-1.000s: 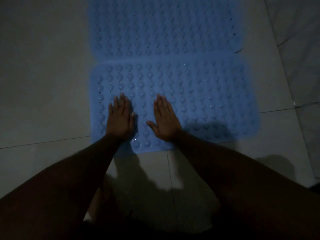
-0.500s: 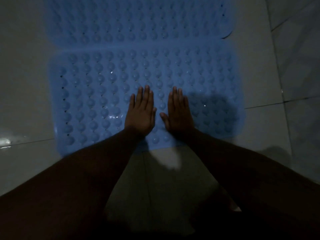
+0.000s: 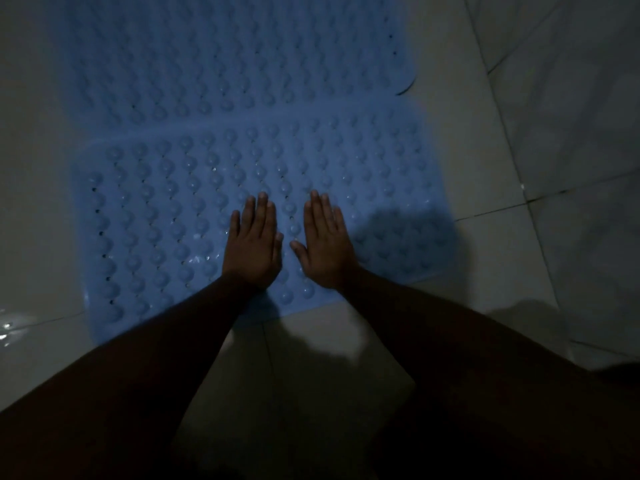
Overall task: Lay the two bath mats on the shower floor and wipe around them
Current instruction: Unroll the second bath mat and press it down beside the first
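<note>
Beneath our palms lies the near bath mat (image 3: pixel 166 216); our left hand (image 3: pixel 254 247) and right hand (image 3: pixel 325 251), fingers straight, have drawn closer, pressing it flat; we judge wiping comes next.

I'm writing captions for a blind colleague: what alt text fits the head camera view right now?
A person's left hand and right hand lie flat, fingers straight, side by side on the near blue studded bath mat. A second blue bath mat adjoins it farther away, both on pale floor tiles in dim light.
</note>
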